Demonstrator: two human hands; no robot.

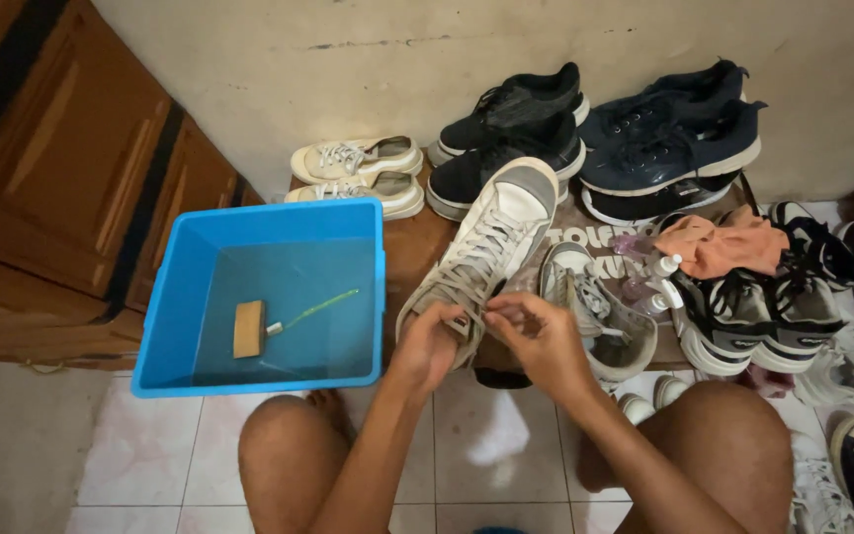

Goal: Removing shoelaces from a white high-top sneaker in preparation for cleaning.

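So, nearest the camera were the person's bare knees over a tiled floor (150,465), with both forearms reaching forward between them. The left hand (429,346) and right hand (543,341) were close together, nearly touching, both pinching at the laces of a white sneaker (481,252) at its heel end. The left hand was curled round the shoe's heel edge and the right had lace pinched between fingertips, though whether anything else sat in that palm I couldn't tell.

The sneaker itself lay tilted on the near edge of a low wooden bench (417,247), toe pointing away toward the wall. It looked still laced up most of the way (so I'd guess the unlacing had barely begun, if that's what it was).

Just left of it, at the bench's left end, sat a blue plastic tub (259,381) with shallow water, a wooden-backed brush (248,328) and a toothbrush (313,311) lying in it. Both looked untouched, so any scrubbing was still to come, I'd say.

Right of the hands lay another pale sneaker (595,311), a small spray bottle (656,269) and an orange cloth (724,242). Further back along the bench's far edge were cream canvas shoes (358,173), black trainers (511,133) and navy trainers (669,143) against the wall.
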